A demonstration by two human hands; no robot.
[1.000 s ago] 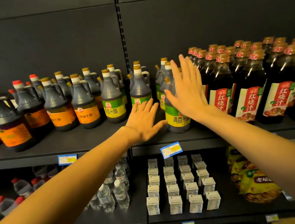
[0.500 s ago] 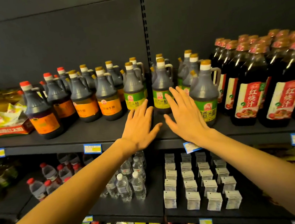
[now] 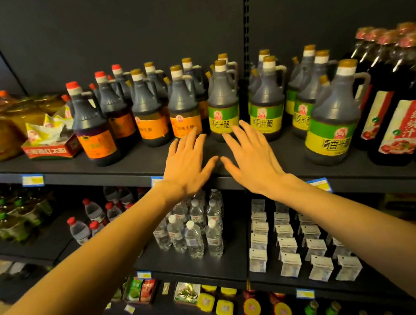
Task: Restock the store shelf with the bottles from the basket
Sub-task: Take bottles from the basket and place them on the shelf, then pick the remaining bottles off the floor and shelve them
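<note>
Bottles with green labels (image 3: 222, 101) stand upright in rows on the store shelf (image 3: 130, 163), near its middle; one more green-labelled jug (image 3: 331, 114) stands alone closer to the front edge, toward the right. Orange-labelled bottles (image 3: 183, 105) fill the rows to their left, and tall dark sauce bottles (image 3: 402, 99) crowd the right end. The left hand (image 3: 187, 165) and right hand (image 3: 251, 157) hover side by side over the front edge, palms down, fingers spread and straight, grasping nothing. Water bottles (image 3: 191, 226) and small white cartons (image 3: 287, 246) sit on the lower shelf.
</note>
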